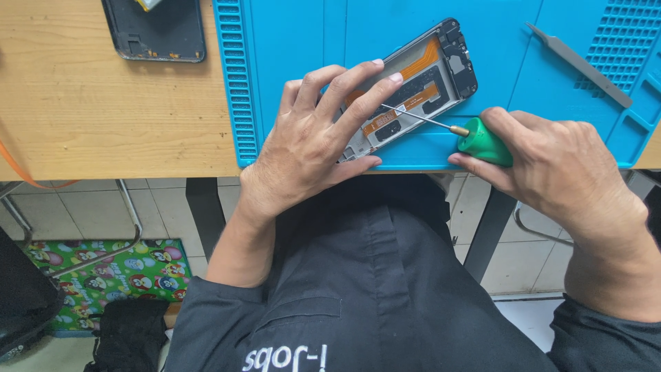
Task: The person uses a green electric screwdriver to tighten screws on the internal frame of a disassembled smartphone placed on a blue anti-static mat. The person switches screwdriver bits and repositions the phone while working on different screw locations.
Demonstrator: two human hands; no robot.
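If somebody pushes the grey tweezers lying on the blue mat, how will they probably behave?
The tweezers look thin, flat and metallic, so they would probably slide, not roll. They seem light and fairly stiff. The mat looks rubbery, so it may grip them somewhat.
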